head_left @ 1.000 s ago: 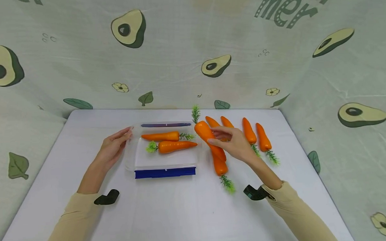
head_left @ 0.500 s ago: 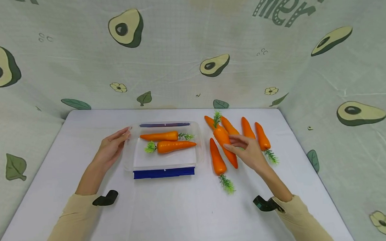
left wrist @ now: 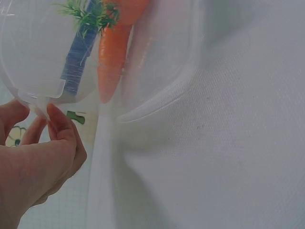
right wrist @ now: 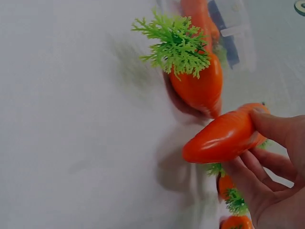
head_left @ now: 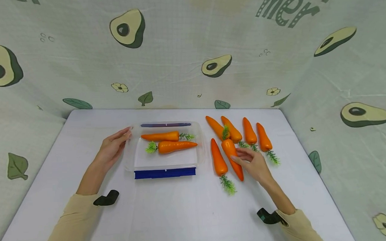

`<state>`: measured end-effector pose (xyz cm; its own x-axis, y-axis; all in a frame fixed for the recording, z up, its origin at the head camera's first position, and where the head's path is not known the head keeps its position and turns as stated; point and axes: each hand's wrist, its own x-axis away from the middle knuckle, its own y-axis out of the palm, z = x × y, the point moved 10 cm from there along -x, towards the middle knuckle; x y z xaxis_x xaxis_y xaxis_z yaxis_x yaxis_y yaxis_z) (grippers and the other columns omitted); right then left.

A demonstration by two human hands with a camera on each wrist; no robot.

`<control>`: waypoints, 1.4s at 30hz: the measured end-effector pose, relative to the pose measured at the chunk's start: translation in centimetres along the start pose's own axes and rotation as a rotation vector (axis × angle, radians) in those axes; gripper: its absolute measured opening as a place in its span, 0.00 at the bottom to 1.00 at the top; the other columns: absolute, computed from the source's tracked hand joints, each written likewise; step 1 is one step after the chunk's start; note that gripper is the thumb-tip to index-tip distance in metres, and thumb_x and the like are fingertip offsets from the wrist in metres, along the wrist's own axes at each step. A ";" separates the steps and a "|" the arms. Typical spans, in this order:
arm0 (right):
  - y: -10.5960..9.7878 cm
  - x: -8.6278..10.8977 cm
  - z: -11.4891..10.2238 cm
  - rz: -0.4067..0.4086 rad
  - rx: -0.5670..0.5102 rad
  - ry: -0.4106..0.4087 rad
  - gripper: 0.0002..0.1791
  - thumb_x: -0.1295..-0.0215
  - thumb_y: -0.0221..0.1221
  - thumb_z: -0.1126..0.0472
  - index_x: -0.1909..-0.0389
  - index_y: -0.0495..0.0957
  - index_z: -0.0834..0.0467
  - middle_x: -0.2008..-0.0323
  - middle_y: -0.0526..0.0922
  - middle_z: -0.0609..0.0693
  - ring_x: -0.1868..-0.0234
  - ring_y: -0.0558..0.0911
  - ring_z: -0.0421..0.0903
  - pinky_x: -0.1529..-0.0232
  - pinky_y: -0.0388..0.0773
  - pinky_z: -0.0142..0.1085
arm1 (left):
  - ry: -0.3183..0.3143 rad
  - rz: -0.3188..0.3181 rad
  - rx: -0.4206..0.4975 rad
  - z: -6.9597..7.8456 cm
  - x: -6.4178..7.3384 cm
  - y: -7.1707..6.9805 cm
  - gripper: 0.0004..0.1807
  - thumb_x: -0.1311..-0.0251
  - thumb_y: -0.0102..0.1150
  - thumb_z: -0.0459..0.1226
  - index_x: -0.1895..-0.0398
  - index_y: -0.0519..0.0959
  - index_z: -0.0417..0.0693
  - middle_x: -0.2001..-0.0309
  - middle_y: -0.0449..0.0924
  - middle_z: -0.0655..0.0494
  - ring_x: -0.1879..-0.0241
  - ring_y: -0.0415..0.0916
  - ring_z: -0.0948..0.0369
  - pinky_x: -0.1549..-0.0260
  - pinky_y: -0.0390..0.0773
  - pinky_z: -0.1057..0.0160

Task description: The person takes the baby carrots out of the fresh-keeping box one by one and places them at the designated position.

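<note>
My right hand (head_left: 253,164) pinches a carrot (head_left: 232,158) between thumb and fingers. In the right wrist view this carrot (right wrist: 219,140) is tilted, its tip raised over the table. Just left of it lies another carrot (head_left: 218,158) with its greens toward me. My left hand (head_left: 112,150) is at the left side of a clear plastic food container (head_left: 165,162) with blue clips. The left wrist view shows the left hand's thumb and fingertips pinching a clear side clip (left wrist: 40,102). Inside are two carrots, the upper one (head_left: 161,136) with its tip left, the lower one (head_left: 176,146) with its tip right.
Behind the right hand, several more carrots (head_left: 249,131) lie slanted on the white table (head_left: 170,213). A printed cloth (head_left: 177,46) hangs along the back and both sides of the table.
My right hand has carried its carrot right and toward me, away from the container's right edge, and it now hangs beside the nearest carrot. The left hand and container stay in place.
</note>
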<state>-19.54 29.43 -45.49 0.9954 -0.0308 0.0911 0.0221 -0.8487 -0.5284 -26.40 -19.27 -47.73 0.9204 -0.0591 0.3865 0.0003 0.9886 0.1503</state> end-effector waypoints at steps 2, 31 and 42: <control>0.1 0.1 0.6 -0.004 0.003 0.015 0.32 0.34 0.70 0.49 0.36 0.78 0.63 0.46 0.85 0.61 0.46 0.84 0.55 0.53 0.77 0.20 | 0.003 -0.003 0.002 0.1 0.0 0.0 0.38 0.28 0.62 0.47 0.19 0.59 0.52 0.18 0.51 0.60 0.28 0.57 0.66 0.25 0.53 0.66; 0.4 -0.1 -1.6 -0.009 0.152 -0.154 0.20 0.33 0.70 0.60 0.46 0.82 0.68 0.56 0.87 0.60 0.57 0.86 0.55 0.57 0.82 0.28 | 0.019 -0.012 0.055 0.2 -0.1 -0.1 0.39 0.29 0.64 0.45 0.20 0.60 0.48 0.19 0.54 0.59 0.36 0.62 0.69 0.29 0.59 0.71; 0.6 -1.8 -5.8 0.011 0.198 -0.288 0.15 0.31 0.67 0.63 0.49 0.83 0.68 0.59 0.87 0.57 0.58 0.85 0.53 0.54 0.86 0.36 | 0.020 -0.014 0.048 0.2 0.1 -0.1 0.39 0.29 0.63 0.45 0.20 0.60 0.47 0.20 0.56 0.59 0.38 0.64 0.70 0.35 0.64 0.75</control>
<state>-21.81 25.97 -41.09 0.9806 0.1350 -0.1421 0.0013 -0.7295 -0.6839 -26.34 -19.36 -47.51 0.9282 -0.0692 0.3657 -0.0053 0.9800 0.1988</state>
